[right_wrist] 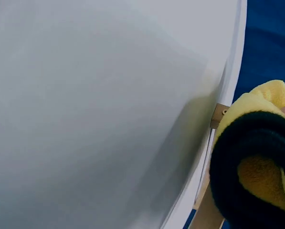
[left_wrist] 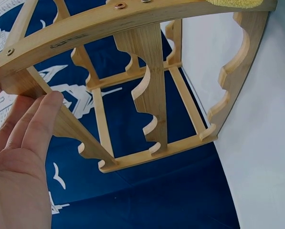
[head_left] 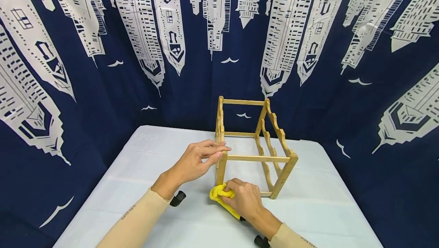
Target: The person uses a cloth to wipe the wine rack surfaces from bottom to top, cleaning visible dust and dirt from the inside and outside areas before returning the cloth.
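A light wooden rack [head_left: 258, 158] with scalloped rails stands on the white table. My left hand [head_left: 197, 160] holds its near left top corner, thumb on the near side and fingers reaching over the rail. In the left wrist view, the fingers [left_wrist: 37, 119] lie fairly straight along a scalloped rail. Low on the near left post, my right hand [head_left: 245, 196] pinches a bunched yellow cloth [head_left: 217, 194] against the wood. The cloth [right_wrist: 249, 106] shows a dark looped part in the right wrist view, where most of that hand is hidden.
The white tabletop [head_left: 164, 217] spreads around the rack. Behind and beside it hangs a dark blue curtain [head_left: 192, 99] printed with white buildings and birds. Dark wrist-worn devices [head_left: 178, 198] sit by both wrists.
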Motion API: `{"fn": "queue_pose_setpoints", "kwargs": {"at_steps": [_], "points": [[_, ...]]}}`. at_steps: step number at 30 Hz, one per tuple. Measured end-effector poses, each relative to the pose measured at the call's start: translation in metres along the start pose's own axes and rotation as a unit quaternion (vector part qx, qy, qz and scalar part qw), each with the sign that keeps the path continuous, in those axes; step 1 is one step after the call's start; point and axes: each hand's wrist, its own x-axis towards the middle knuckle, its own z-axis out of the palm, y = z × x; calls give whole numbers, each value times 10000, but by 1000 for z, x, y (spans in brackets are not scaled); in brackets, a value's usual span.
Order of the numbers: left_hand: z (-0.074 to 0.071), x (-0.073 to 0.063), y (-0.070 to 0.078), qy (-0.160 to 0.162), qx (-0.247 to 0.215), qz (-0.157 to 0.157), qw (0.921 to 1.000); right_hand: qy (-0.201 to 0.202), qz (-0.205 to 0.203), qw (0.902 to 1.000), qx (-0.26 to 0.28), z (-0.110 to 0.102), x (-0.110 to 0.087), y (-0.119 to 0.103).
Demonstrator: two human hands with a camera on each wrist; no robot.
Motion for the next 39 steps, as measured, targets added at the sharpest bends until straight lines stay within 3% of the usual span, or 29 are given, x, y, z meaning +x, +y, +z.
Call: {"fn": "queue_pose_setpoints", "kwargs": {"at_steps": [7,13,22,26,31,39], "points": [[-1,-1,1,35,17,69,10000,987,-563,9931,280,1,5,5],[-2,-1,0,67,50,42,10000,1545,-765,9817,808,-9,18,5],[-4,-1,1,21,-99,-97,9999,2422,-886,9492,1803,-31,49,-1],[-3,-3,-1,36,-135,-100,9999,2480,-870,9480,1795,-36,50,-2],[-2,-2,-1,32,-132,-205,9997,2766,-1152,9420,1511,-46,48,0],[0,-2,-1,41,-85,-122,9999,3598,-1857,9061,1227,-72,54,-1]]}}
